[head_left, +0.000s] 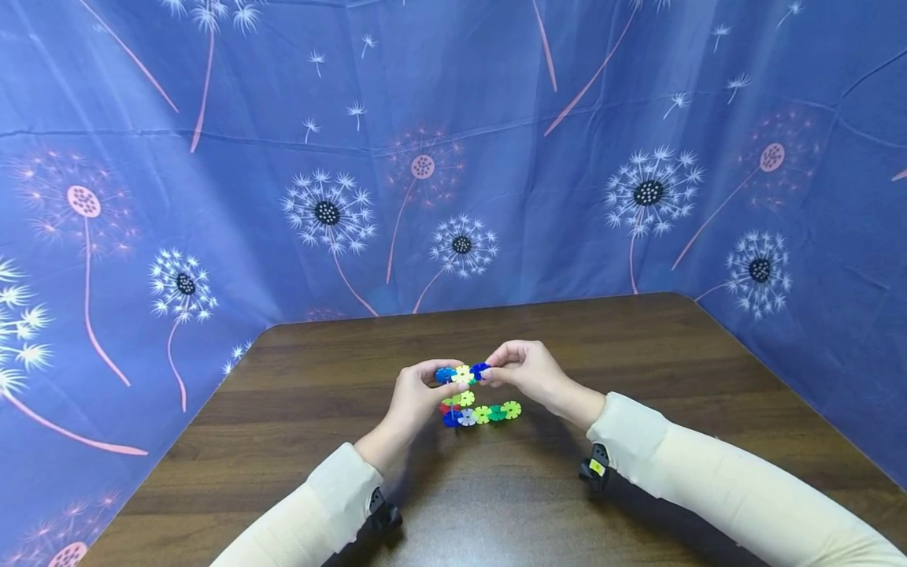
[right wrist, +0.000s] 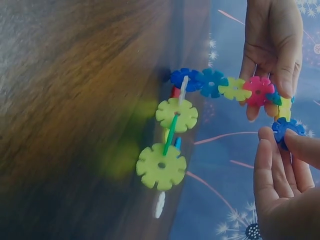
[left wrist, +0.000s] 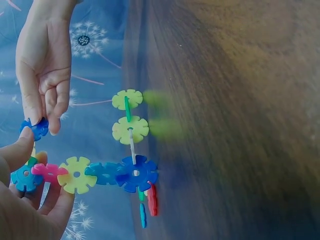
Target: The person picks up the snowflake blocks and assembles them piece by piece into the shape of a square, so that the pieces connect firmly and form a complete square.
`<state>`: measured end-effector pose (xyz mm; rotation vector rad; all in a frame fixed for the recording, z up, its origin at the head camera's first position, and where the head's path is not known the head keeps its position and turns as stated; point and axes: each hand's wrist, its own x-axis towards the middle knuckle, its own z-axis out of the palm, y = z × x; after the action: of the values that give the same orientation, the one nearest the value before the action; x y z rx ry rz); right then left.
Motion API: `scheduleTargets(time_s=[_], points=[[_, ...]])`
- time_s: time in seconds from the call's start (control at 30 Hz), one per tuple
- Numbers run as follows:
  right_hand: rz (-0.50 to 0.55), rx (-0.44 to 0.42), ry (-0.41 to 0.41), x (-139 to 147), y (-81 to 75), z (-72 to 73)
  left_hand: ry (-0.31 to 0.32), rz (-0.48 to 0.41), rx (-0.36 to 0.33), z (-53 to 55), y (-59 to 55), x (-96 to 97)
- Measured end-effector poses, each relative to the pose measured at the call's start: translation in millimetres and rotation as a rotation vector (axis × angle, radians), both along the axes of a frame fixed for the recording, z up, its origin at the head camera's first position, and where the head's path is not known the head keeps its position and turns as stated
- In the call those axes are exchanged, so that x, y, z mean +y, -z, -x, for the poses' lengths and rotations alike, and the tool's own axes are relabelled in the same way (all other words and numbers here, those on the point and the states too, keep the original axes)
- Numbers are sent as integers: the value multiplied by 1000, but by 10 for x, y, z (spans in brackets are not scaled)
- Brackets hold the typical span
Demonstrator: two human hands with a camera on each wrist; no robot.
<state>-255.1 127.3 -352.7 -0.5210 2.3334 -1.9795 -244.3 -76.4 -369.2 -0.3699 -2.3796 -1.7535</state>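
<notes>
A structure of interlocked flower-shaped plastic discs stands on the table, with a low row of yellow-green discs (head_left: 512,409) and green ones running to the right. From a blue corner disc (left wrist: 137,173), an upright chain with a yellow disc (right wrist: 235,89) and a pink disc (right wrist: 257,92) rises. My left hand (head_left: 411,398) grips the chain's upper end, thumb and fingers around the teal and pale yellow discs. My right hand (head_left: 534,374) pinches a dark blue disc (right wrist: 287,131) between thumb and fingertips, right at the pale yellow disc.
The brown wooden table (head_left: 283,441) extends around the structure. Behind it hangs a blue cloth (head_left: 524,205) with a dandelion print. A black wrist camera (head_left: 385,516) is strapped under the left cuff, another camera (head_left: 595,466) under the right.
</notes>
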Motion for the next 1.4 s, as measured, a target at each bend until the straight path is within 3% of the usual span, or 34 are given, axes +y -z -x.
scheduleTargets(time_s=[0.27,0.5,0.63,0.8,0.97,1.1,1.4], points=[[56,-7,-27,-68,45,1,-6,39,14,1,-15,0],[62,-6,-25,-76,31,3,77,81,3,45,-24,-24],[58,-46,-55,-75,12,23,111,97,-3,61,-48,0],[36,-99,-165,0,-41,95,80,99,1,58,-63,32],[-7,-91,-214,87,-85,221,36,63,-1,55,-70,31],[-77,-76,-187,61,-63,322,15,55,0,59,-63,37],[-359,-10,11,71,-25,610,-6,52,-33,39,-42,68]])
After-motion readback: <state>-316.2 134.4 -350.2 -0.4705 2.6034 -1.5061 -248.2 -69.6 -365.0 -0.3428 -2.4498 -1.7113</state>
